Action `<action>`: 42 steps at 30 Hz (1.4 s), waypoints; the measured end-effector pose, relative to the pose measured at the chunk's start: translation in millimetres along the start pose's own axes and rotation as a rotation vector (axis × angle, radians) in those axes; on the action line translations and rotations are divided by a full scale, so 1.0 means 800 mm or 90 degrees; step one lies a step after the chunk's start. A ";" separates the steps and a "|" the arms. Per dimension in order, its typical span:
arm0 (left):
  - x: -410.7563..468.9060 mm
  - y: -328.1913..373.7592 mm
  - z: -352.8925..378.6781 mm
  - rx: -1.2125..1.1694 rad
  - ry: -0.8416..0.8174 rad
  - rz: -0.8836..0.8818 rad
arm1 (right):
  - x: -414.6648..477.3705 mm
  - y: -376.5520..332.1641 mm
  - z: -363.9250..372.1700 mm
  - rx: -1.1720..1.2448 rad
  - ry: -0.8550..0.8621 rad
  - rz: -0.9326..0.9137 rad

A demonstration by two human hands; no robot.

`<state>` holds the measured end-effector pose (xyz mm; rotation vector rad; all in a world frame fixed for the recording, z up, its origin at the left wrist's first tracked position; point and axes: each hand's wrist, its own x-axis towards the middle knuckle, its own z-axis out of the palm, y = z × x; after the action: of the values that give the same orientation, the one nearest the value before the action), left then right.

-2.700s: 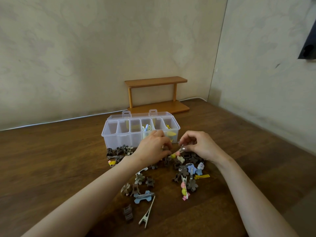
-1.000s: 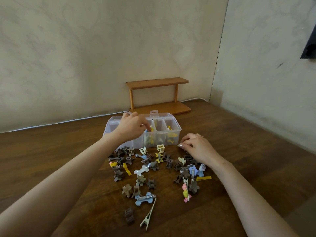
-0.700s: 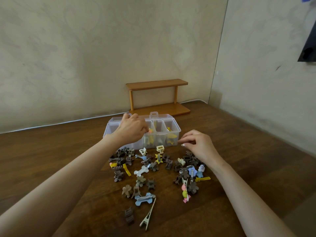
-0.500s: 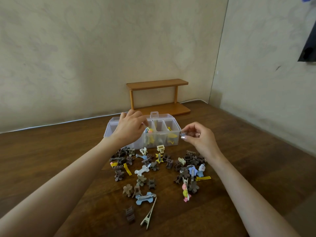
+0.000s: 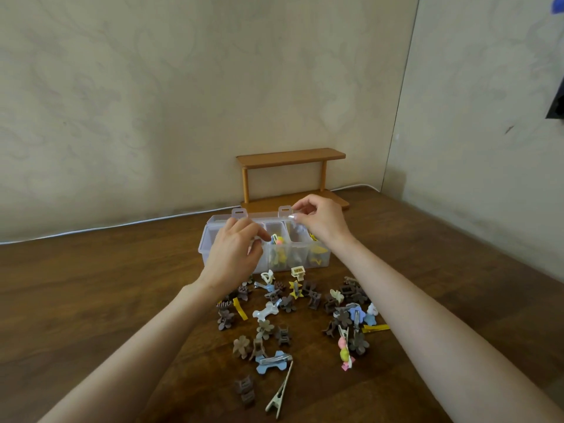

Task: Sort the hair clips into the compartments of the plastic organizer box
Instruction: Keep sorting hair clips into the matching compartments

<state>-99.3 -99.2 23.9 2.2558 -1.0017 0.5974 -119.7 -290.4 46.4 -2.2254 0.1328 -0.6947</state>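
Clear plastic, the organizer box (image 5: 205, 245) stands open on the wooden table (image 5: 91, 300), toward its far edge. Its long axis runs left to right, parallel to that edge, so the compartments make one row across. The right hand (image 5: 323, 224) hovers over the right half of this row, with thumb and fingers pinched on a small pale hair clip (image 5: 294, 216). This clip is too small to describe further. The pinch is above the compartment second from the right, between the one with the colourful clips (image 5: 278, 241) and the end one with the yellow clips (image 5: 319, 250).

The left hand (image 5: 235, 254) is lower and more to the left. Its curled fingers point at the colourful compartment, and I cannot tell if they hold something. The two hands are near each other but not touching.

I judge that the right hand is the nearer one for the coming drop, which asks only a short way straight down. The loose hair clips (image 5: 290, 303) lie scattered between the box and the near edge.
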 end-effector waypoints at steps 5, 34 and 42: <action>-0.013 0.000 0.000 -0.012 -0.035 -0.022 | 0.001 0.009 -0.008 -0.052 0.034 0.005; -0.040 0.058 0.027 -0.070 -0.382 0.212 | -0.145 0.090 -0.105 -0.095 -0.144 0.131; -0.039 0.052 0.022 0.006 -0.334 0.202 | -0.154 0.082 -0.108 0.148 -0.177 0.140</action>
<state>-148.0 -117.3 6.0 2.3297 -1.6336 0.1249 -260.8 -354.7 -7.7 -2.0215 0.1460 -0.2638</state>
